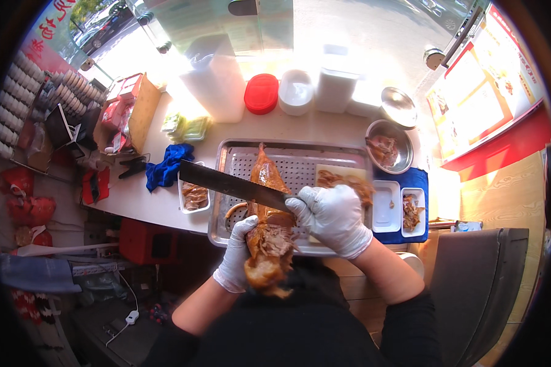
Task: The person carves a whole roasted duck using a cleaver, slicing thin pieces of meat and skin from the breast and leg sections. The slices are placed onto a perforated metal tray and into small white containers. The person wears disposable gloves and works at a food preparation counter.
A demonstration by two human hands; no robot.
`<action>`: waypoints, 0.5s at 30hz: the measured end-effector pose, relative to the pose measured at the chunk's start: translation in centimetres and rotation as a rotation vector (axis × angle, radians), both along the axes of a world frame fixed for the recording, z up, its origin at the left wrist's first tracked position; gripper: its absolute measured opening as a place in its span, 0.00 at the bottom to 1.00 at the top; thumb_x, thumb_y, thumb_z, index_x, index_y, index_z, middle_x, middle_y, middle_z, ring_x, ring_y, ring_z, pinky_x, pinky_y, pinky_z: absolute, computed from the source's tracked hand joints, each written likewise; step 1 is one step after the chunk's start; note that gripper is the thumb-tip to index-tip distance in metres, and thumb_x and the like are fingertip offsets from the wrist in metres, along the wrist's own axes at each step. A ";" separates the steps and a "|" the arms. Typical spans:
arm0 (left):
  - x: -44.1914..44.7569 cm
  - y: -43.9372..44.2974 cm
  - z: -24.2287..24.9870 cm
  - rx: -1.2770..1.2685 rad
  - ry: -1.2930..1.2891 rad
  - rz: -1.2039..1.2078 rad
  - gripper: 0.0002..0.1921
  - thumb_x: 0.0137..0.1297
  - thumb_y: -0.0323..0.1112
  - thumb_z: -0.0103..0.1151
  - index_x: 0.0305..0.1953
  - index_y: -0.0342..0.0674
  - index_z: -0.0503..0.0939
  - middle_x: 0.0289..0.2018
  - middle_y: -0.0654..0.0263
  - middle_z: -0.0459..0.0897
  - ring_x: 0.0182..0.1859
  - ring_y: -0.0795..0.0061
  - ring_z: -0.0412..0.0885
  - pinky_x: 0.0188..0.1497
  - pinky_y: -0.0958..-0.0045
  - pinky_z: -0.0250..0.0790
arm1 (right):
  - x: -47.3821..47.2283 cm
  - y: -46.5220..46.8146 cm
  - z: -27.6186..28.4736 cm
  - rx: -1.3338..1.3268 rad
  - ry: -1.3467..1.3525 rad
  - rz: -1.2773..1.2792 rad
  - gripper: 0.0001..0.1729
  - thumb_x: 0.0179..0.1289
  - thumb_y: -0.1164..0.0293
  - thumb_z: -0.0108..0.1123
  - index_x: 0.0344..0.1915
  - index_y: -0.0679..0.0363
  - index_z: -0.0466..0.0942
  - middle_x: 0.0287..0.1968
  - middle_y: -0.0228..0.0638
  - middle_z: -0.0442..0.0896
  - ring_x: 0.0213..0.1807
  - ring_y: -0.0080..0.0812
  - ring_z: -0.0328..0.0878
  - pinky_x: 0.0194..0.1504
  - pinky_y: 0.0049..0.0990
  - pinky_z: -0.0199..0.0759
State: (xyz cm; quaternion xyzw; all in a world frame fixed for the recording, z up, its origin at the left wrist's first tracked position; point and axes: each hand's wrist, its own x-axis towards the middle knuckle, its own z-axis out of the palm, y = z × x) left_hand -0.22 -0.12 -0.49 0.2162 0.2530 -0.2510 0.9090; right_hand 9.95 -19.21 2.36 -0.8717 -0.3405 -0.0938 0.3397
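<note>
My right hand (333,220), in a white glove, grips the handle of a broad knife (225,183) whose blade points left across a roast duck (271,243). The duck is browned and partly carved, with pale meat laid bare at the near end. My left hand (235,257), gloved too, holds its left side near that end. Beneath lies a perforated steel tray (298,167), and the duck's narrow far end reaches over it. Behind my right hand, sliced meat (342,183) rests on a pale cutting board (356,171) in the tray. Where blade and duck touch cannot be made out.
White plastic trays stand at both sides: one with meat slices (195,198), one with scraps (411,215), one holding a small bit (386,208). A steel bowl (406,153) contains meat pieces. A blue cloth (169,166), a cardboard box (142,110) and a red-lidded container (261,94) surround them.
</note>
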 end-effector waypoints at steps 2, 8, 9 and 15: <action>-0.1 0.1 0.1 0.006 0.003 -0.017 0.33 0.69 0.58 0.51 0.65 0.37 0.72 0.53 0.53 0.84 0.51 0.57 0.86 0.55 0.54 0.81 | 0.0 0.1 -0.1 -0.010 0.004 -0.005 0.15 0.67 0.64 0.67 0.24 0.56 0.78 0.19 0.43 0.77 0.20 0.49 0.76 0.23 0.42 0.68; -0.4 -0.3 0.1 0.013 0.020 0.030 0.34 0.69 0.58 0.51 0.65 0.37 0.72 0.54 0.52 0.83 0.53 0.56 0.85 0.56 0.54 0.80 | -0.3 0.5 -0.4 -0.007 -0.014 0.004 0.16 0.68 0.63 0.66 0.23 0.56 0.78 0.19 0.42 0.76 0.20 0.49 0.76 0.23 0.41 0.67; -0.4 -0.4 0.1 0.003 0.023 0.040 0.33 0.69 0.58 0.51 0.65 0.37 0.72 0.54 0.52 0.83 0.53 0.56 0.85 0.57 0.54 0.80 | -0.4 0.5 -0.4 -0.014 -0.016 0.004 0.16 0.67 0.63 0.67 0.23 0.56 0.78 0.19 0.42 0.76 0.20 0.48 0.76 0.23 0.41 0.68; -0.5 0.6 -0.1 -0.066 -0.021 0.082 0.35 0.69 0.57 0.53 0.67 0.36 0.69 0.56 0.53 0.82 0.55 0.56 0.84 0.59 0.55 0.79 | -0.5 -1.4 -1.1 -0.103 -0.087 0.048 0.17 0.70 0.59 0.64 0.25 0.53 0.75 0.19 0.38 0.77 0.21 0.43 0.79 0.23 0.39 0.69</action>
